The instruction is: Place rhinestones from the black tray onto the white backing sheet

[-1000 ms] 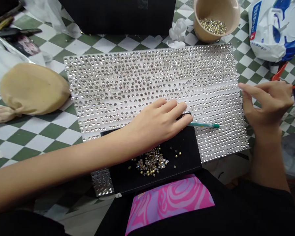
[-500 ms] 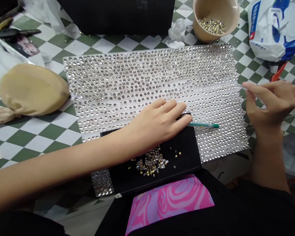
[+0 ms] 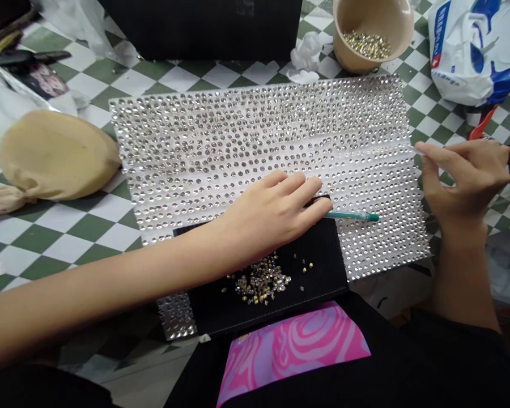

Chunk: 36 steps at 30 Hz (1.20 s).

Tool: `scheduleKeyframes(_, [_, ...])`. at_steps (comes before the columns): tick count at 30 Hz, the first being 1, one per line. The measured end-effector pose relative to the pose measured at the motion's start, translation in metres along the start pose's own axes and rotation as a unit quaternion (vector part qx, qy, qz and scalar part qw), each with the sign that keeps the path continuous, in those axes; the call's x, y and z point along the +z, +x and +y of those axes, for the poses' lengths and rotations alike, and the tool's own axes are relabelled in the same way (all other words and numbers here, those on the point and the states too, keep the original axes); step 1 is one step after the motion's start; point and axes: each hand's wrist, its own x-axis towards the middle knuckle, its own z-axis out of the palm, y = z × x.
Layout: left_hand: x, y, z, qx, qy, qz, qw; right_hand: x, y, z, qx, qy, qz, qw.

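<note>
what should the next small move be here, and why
Probably ease the right hand slowly outward: its index finger and thumb seem pinched together beside the right edge of the studded sheet, while the left hand lies over the black tray, where a jerk might scatter the loose stones.

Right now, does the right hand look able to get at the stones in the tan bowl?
Probably yes: nothing covers the stones in the bowl, and only the studded sheet and checkered tabletop show between it and the right hand.

The sheet has a bowl behind, a bag at left, and a tray across its front.
</note>
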Motion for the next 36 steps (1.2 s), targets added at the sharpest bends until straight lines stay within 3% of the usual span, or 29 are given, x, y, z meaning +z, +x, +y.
scheduleKeyframes(11, [-0.0010, -0.0011, -0.0007, 0.002, -0.002, -0.004, 1.000, -0.0010, -0.0008, -0.0002, 0.008, -0.014, -0.015, 1.000])
scheduleKeyframes(20, [-0.0010, -0.0002, -0.0005, 0.001, -0.005, -0.003, 1.000, -0.0009, -0.0026, 0.0023, 0.003, -0.003, 0.018, 1.000])
scheduleKeyframes(36, [-0.0005, -0.0003, -0.0011, 0.004, 0.000, 0.000, 1.000, -0.0002, -0.0041, 0.0041, 0.016, -0.010, -0.004, 1.000])
